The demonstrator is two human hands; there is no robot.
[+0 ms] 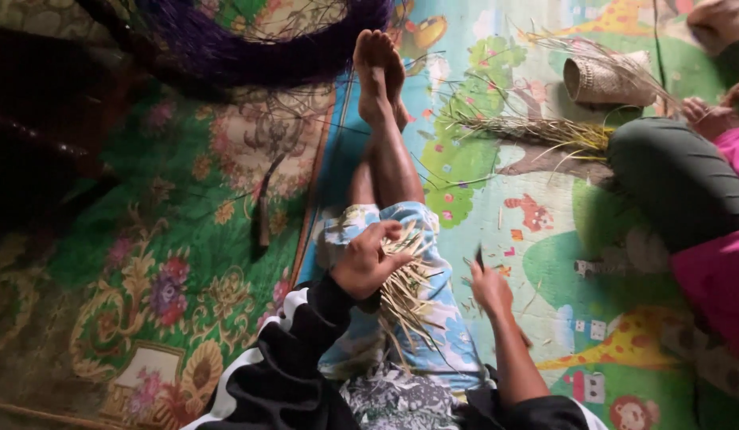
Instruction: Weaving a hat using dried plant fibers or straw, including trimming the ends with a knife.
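Observation:
I sit on the floor with my legs stretched out ahead. My left hand rests on my lap, fingers curled around a bundle of pale straw strips that fans out over my patterned blue shorts. My right hand hovers just right of my thigh above the colourful play mat, blurred, with a small dark thing at the fingertips; I cannot make out what it is or whether it is gripped.
A knife with a dark handle lies on the floral carpet left of my legs. A small woven basket and loose straw lie ahead right. Another person's knee and hands are at the right. Purple fibre bundle at top.

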